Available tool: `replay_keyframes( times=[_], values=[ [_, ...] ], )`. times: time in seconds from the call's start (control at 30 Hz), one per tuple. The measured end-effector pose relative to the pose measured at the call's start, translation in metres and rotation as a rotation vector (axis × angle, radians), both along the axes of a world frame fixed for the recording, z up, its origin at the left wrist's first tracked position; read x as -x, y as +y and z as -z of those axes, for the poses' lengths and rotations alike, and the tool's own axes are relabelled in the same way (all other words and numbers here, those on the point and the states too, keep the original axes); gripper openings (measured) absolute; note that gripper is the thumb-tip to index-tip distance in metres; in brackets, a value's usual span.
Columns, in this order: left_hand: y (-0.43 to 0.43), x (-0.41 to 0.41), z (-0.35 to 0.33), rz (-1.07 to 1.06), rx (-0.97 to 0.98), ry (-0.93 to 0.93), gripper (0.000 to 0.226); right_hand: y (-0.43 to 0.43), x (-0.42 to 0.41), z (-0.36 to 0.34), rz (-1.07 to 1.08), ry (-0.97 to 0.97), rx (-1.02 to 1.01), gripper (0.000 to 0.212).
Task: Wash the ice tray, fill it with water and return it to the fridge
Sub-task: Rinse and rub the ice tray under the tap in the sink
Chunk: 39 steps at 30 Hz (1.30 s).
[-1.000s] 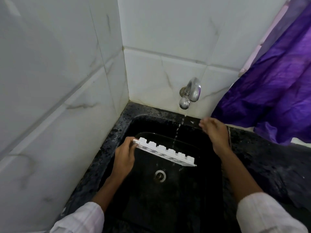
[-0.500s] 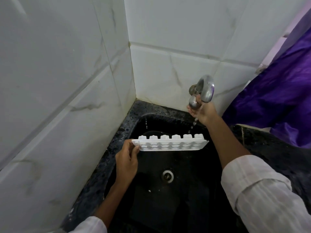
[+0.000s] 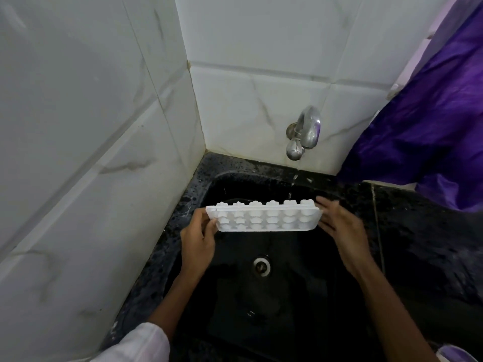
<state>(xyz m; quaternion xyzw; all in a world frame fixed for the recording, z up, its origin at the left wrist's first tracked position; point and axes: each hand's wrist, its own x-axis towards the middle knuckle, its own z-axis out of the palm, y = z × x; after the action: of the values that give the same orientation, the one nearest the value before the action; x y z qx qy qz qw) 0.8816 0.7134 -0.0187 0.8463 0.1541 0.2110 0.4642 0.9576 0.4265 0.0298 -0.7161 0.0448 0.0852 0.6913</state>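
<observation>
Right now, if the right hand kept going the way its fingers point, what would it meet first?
The right hand already looks to touch the ice tray at its right end, so it would press into that, though depth is unclear.

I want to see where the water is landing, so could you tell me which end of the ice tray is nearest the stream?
The end by the right hand: the water falls behind the ice tray there, far from the left hand.

Purple cloth (image 3: pixel 431 131) hangs right of the white marbled wall tiles (image 3: pixel 261 105).
</observation>
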Motion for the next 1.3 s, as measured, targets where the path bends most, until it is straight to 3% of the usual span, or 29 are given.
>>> replay_keyframes(
  times=[0.13,0.33,0.43,0.6,0.7,0.83,0.97,1.07,1.13,1.2,1.3],
  values=[
    [-0.012,-0.008,-0.01,0.036,-0.013,-0.001,0.01,-0.011,0.016,0.016,0.067,-0.185,0.337,0.023],
    [-0.021,-0.014,-0.045,0.088,-0.119,-0.236,0.016,-0.034,0.025,0.006,0.281,-0.681,0.497,0.018],
    [-0.019,-0.011,-0.046,0.167,-0.219,-0.138,0.016,-0.046,0.028,0.017,0.161,-0.545,0.621,0.014],
    [-0.025,0.001,-0.04,0.172,-0.309,-0.184,0.014,-0.049,0.039,0.018,0.25,-0.637,0.567,0.013],
    [-0.031,0.006,-0.034,0.168,-0.291,-0.114,0.009,-0.049,0.042,0.024,0.144,-0.524,0.653,0.01],
    [-0.037,0.017,-0.028,0.143,-0.285,-0.104,0.012,-0.051,0.053,0.021,0.208,-0.642,0.608,0.011],
    [-0.04,0.023,-0.024,0.151,-0.274,-0.035,0.01,-0.053,0.053,0.021,0.121,-0.548,0.634,0.008],
    [-0.043,0.029,-0.022,0.095,-0.275,-0.085,0.012,-0.051,0.06,0.014,0.174,-0.628,0.604,0.012],
    [-0.043,0.031,-0.022,0.088,-0.244,-0.063,0.01,-0.052,0.059,0.016,0.129,-0.554,0.644,0.006],
    [-0.044,0.035,-0.023,0.091,-0.249,-0.032,0.009,-0.054,0.062,0.021,0.068,-0.444,0.706,0.014],
    [-0.048,0.046,-0.026,0.055,-0.277,-0.085,0.011,-0.055,0.075,0.022,0.117,-0.544,0.659,0.01]
  ],
)
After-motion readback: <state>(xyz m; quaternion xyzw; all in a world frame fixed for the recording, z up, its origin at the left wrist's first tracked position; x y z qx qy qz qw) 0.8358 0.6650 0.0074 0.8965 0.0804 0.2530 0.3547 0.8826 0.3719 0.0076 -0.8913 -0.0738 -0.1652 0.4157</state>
